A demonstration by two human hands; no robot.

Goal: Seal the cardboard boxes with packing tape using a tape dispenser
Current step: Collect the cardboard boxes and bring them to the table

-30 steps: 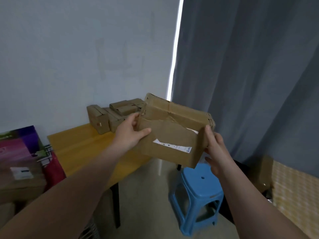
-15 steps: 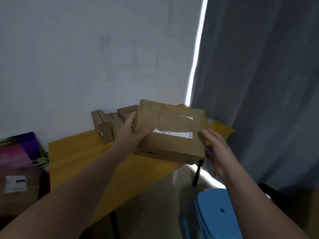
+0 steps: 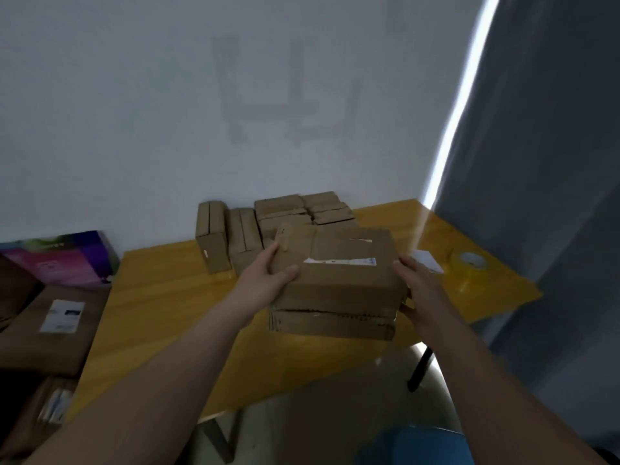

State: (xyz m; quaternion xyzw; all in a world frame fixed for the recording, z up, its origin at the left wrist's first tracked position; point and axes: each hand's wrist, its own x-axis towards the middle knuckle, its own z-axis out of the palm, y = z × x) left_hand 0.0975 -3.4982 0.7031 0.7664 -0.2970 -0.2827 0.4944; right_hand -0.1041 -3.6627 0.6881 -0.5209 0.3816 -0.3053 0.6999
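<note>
Head camera, looking down along both bare forearms: a cardboard box (image 3: 339,286) sits in the middle of the picture, over the near part of a yellow wooden table (image 3: 161,297). Its lower edge is level with the tabletop, though I cannot tell whether its full weight rests there. The left hand (image 3: 265,280) grips the box's upper left corner, with the thumb laid across the top face and the fingers curled over the far edge. The right hand (image 3: 419,290) holds the box's right side, thumb up near the top corner and fingers wrapped low round the side. The top of the box carries a strip of white label, and a ragged seam runs along its front face near the bottom. Behind it, against the white wall (image 3: 134,112), stands a cluster of small boxes (image 3: 288,213), some upright on their narrow sides and others stacked flat. To the right on the table lies a roll of tape (image 3: 469,265), well apart from the box, with a white card (image 3: 429,263) between the two. A grey curtain (image 3: 553,162) hangs on the right, with a bright slit of daylight along its edge. Left of the table are a colourful box (image 3: 63,260) and a brown box (image 3: 50,333) bearing a white label. A blue stool (image 3: 412,444) shows at the bottom edge.
</note>
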